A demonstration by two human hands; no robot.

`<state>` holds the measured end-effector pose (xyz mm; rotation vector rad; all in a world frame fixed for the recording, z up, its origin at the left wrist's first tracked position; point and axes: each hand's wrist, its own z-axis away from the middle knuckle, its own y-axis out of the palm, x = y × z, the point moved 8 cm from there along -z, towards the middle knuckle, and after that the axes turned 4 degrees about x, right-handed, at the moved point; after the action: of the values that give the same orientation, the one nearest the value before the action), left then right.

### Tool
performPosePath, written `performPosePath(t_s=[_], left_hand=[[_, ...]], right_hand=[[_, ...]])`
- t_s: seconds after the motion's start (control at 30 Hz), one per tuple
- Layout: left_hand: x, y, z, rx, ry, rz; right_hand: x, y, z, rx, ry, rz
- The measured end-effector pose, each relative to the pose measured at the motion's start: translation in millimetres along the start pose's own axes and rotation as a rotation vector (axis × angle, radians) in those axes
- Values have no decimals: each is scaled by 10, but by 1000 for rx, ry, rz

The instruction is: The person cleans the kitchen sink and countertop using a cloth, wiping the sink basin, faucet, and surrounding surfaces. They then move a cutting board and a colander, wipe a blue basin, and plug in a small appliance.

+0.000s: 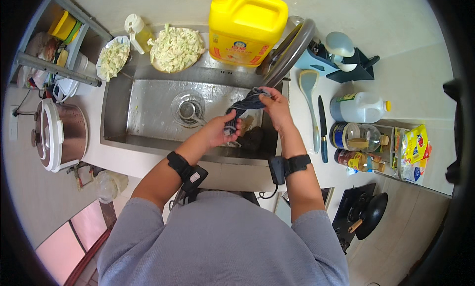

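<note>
A dark blue-grey cloth (246,103) with pale edging is stretched between my hands, above the right part of a stainless steel sink (148,100). My left hand (221,129) grips its lower end, which hangs bunched by the fingers. The upper end is pinched in my right hand (275,105), just below the grey faucet spout (287,52). Down in the sink, a small strainer (187,111) with a handle rests over the drain. A dark, wet-looking item (253,138) lies in the basin's right corner, partly hidden by the cloth and my hand.
Behind the sink stand a plate of cut cauliflower (177,48), an oil bottle (138,32) and a big yellow jug (246,30). A smaller cauliflower plate (113,58) is at left, near a rice cooker (61,134). On the right lie a knife (323,128), a spatula (310,97) and several bottles.
</note>
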<state>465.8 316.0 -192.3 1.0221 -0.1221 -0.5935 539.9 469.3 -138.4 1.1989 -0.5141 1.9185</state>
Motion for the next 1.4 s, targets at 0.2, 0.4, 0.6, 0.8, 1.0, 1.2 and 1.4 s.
performPosePath(t_s=[0.2,0.4,0.6,0.8,1.0,1.2,1.4], left_hand=[[-63,122,248,-9,123,185],[-87,34,472,-31,16,64],[195,303,565,267,-391,-162],[-309,439,449,60,299,-1828],[-237,439,361,38,478,-2416],[-222,294,285,-90,907,-2343],[-266,459,414,-159,1149,-2231]], right_hand=[[-62,933,853,382,-362,591],[346,993,980,123,-786,1244],[214,1154,847,379,-847,1452],[-17,1031,630,595,-340,1644],[-596,909,518,608,-20,937],[-960,1044,941,756,888,-412],[-950,1068,878,739,843,-737]])
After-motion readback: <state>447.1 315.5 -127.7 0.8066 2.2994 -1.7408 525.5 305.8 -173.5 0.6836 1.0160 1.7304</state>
